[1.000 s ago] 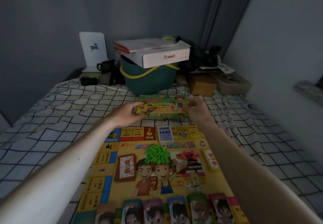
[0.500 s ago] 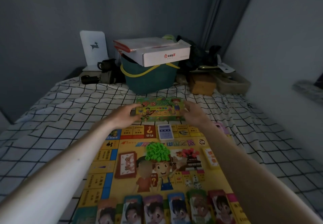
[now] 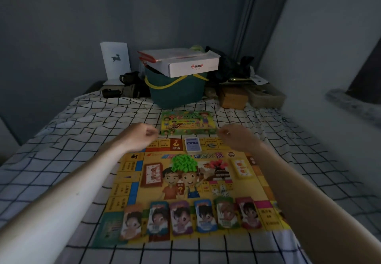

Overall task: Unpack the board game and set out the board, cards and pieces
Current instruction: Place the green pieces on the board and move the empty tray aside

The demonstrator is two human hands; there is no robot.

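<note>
I saw my left hand (image 3: 140, 138) at about ten o'clock of the game board (image 3: 132, 183), fingers loosely curled and grasping nothing, just off the left end of the game box (image 3: 188, 122) and not touching it. The board lay flat on the bed (image 3: 61, 160) with its checked sheet. At nine o'clock on the board sat a red-framed card stack (image 3: 152, 175). Along the board's six o'clock edge ran a row of six character cards (image 3: 191, 217), side by side. At the centre a heap of green pieces (image 3: 184, 162) rested, and just right of it a cluster of red pieces (image 3: 218, 163). Below those, toward four o'clock, small white dice (image 3: 220, 190) lay close together. At twelve o'clock on the board a blue-backed card deck (image 3: 192, 144) stood between my two hands. The game box lay closed on the sheet just beyond the board's far edge, at twelve o'clock. A yellow card stack (image 3: 242, 167) sat at two o'clock. My right hand (image 3: 239, 138) hovered off the box's right end, fingers relaxed; a thin pale sliver showed at its fingertips, but I could not tell whether it was held. Farther back, a green basket (image 3: 175, 90) carried a white carton (image 3: 191, 61).
</note>
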